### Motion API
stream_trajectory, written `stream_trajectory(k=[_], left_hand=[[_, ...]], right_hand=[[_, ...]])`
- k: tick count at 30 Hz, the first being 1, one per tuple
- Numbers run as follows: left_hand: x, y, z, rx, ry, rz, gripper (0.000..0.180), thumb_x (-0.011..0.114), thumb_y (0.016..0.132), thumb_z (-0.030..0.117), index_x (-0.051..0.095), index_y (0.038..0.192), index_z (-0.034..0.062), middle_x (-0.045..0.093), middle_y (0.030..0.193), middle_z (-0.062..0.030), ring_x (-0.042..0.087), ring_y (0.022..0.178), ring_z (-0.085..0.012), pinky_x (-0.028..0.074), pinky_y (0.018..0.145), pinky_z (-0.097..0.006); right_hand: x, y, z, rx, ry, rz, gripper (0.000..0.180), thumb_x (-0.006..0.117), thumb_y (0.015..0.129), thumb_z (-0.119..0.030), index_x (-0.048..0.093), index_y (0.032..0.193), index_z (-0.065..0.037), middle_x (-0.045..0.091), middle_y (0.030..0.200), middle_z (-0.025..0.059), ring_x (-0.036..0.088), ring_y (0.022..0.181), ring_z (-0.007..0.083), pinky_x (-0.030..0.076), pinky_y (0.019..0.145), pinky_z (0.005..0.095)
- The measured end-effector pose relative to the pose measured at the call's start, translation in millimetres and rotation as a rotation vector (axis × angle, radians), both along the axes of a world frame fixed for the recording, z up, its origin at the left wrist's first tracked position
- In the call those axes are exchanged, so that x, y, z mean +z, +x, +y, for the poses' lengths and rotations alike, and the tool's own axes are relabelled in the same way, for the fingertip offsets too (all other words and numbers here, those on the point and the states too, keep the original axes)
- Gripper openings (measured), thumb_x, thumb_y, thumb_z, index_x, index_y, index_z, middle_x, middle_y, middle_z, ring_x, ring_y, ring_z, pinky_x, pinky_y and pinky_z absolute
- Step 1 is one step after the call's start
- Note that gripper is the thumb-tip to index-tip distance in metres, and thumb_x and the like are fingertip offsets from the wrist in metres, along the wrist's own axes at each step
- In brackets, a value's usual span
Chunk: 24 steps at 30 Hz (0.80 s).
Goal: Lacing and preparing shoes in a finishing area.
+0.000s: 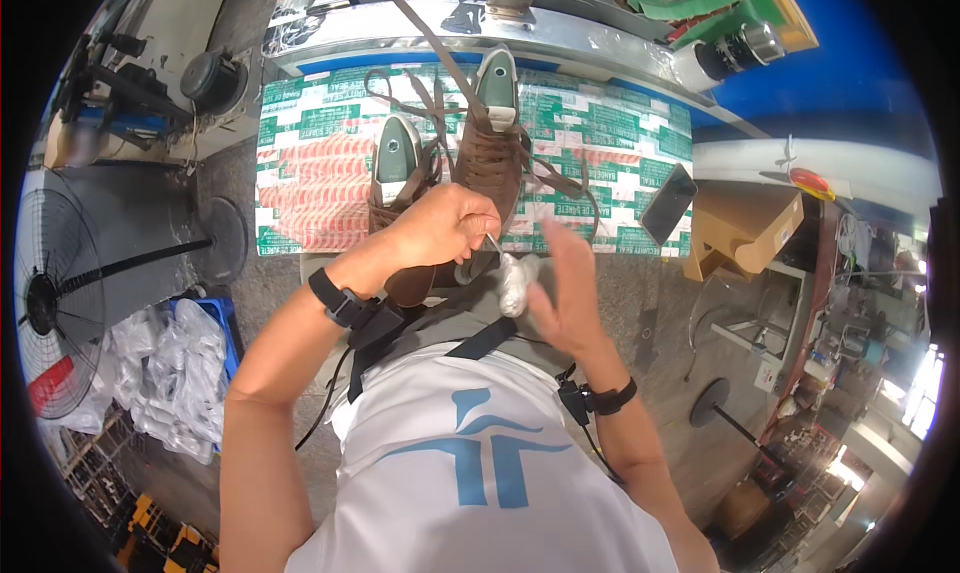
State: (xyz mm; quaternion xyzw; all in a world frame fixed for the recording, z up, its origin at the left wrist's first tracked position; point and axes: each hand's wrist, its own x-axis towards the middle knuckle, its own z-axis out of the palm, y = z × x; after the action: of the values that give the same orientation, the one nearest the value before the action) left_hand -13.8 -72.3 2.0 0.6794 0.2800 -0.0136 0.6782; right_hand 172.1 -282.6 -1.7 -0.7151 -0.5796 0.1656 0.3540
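A pair of brown lace-up shoes with green insoles lies on the bench: the right shoe sits farther up, the left shoe partly hidden behind my left hand. That hand is closed in a pinch on the thin metal shaft of a small tool with a whitish wrapped handle, held over the bench's near edge. Just right of the handle is my right hand, its thumb and fingers apart and smeared by motion. Whether it touches the handle is unclear. Loose brown laces trail around the shoes.
Green, white and red printed tape covers the bench top. A dark phone lies at its right edge, near a cardboard box. A metal-edged conveyor runs behind. Left stand a floor fan and a blue bin of clear plastic bags.
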Motion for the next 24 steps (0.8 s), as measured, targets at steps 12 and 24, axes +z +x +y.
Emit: stream_trajectory(k=[12,24], left_hand=[[20.1,33.0,49.7,0.159,0.474,-0.121,0.013,0.072,0.106,0.014,0.077,0.114,0.0052,0.080,0.102,-0.0098,0.076,0.092,-0.0295,0.063,0.087,-0.041],[0.2,59.1,122.8,-0.098,1.047,-0.043,0.045,0.089,0.088,0.020,0.082,0.132,0.0168,0.060,0.164,-0.0092,0.047,0.157,-0.0385,0.031,0.129,-0.060]], right_hand=[[17.2,-9.5,77.5,0.009,-0.083,0.980,0.070,0.068,0.102,-0.031,0.048,0.159,0.004,0.069,0.105,0.0080,0.066,0.093,0.0147,0.054,0.087,0.0332],[6.9,-13.5,121.7,0.146,0.047,-0.330,0.075,0.084,0.082,-0.032,0.063,0.141,0.009,0.067,0.105,0.0207,0.066,0.099,0.0401,0.051,0.091,0.0507]])
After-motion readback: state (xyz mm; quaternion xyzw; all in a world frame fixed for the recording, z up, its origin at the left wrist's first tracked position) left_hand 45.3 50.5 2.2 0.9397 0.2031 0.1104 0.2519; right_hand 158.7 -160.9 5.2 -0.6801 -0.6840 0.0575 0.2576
